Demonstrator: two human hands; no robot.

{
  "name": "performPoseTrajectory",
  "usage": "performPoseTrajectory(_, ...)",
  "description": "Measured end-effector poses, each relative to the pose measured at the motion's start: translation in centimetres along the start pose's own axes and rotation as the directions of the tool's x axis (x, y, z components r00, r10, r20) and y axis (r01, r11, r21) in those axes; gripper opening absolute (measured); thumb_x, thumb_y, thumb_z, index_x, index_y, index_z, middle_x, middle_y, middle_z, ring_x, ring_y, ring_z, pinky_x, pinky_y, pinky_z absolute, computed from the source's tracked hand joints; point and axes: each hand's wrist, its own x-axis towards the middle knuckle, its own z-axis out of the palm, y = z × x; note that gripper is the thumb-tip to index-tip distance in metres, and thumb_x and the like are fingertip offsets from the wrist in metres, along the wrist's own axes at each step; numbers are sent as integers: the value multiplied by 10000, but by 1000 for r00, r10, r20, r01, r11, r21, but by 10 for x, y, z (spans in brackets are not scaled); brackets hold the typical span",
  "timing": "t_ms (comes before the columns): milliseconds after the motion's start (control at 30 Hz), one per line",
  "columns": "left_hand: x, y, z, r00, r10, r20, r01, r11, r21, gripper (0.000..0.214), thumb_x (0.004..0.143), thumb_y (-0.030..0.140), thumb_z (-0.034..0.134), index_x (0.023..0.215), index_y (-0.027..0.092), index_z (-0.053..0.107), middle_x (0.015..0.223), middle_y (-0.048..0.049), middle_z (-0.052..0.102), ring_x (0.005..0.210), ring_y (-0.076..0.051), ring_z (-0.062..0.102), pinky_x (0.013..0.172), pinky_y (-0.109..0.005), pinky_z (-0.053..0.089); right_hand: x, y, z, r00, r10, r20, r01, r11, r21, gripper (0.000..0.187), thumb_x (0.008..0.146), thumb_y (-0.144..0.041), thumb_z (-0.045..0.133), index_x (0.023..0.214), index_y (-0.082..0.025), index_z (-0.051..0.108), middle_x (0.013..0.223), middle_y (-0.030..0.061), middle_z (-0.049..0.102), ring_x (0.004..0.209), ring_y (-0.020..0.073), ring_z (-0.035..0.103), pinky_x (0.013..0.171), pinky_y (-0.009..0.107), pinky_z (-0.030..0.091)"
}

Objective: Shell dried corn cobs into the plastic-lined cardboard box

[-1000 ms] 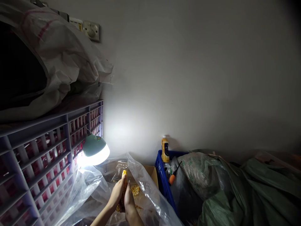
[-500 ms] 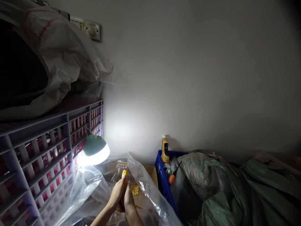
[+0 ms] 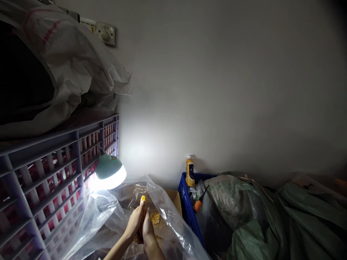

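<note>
Both hands on 1 corn cob [image 3: 142, 213], held upright over the cardboard box [image 3: 173, 198] lined w/ clear plastic sheet [image 3: 165, 216]. My left hand [image 3: 135, 224] wraps the cob from the left side, fingers closed round it; right hand [image 3: 148, 231] presses against it from the right, thumb up along the kernels. Cob tip pokes out above both hands. Loose kernels [image 3: 155, 217] lie in the box just right of the cob.

To do this well, I judge: keep left grip firm, low on the cob, and work the right thumb row by row w/ the cob over the box so kernels drop inside the plastic, not beside it. Lamp [image 3: 110, 173] lights from the left; keep the cob in its beam.
</note>
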Motion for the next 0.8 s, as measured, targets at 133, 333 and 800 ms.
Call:
performPoseTrajectory(133, 1, -2, 0, 1000, 16, 10, -16, 1000, 9, 728, 748, 660, 252, 975, 66, 605, 924, -116, 676, 951, -259, 586, 787, -272, 450, 1, 2, -1, 1000, -1, -17, 1, 1000, -15, 584, 767, -636, 313, 832, -172, 662, 909, 103, 661, 1141, 211, 486, 954, 322, 363)
performPoseTrajectory(333, 1, -3, 1, 1000, 4, 11, -3, 1000, -17, 721, 748, 658, 272, 1012, 70, 595, 968, -114, 669, 968, -253, 583, 815, -274, 440, 1, 2, 1, 996, -63, -69, 53, 989, -137, 598, 819, -582, 240, 890, -176, 673, 822, 92, 667, 1039, 210, 560, 866, 306, 439)
performPoseTrajectory(800, -4, 3, -1, 1000, -26, 17, 26, 999, -28, 700, 736, 671, 271, 943, 90, 600, 917, -100, 675, 930, -261, 589, 772, -279, 450, -3, 1, 0, 988, -76, -134, 49, 980, -195, 557, 811, -559, 302, 947, -169, 676, 817, 93, 669, 1025, 245, 560, 804, 321, 457)
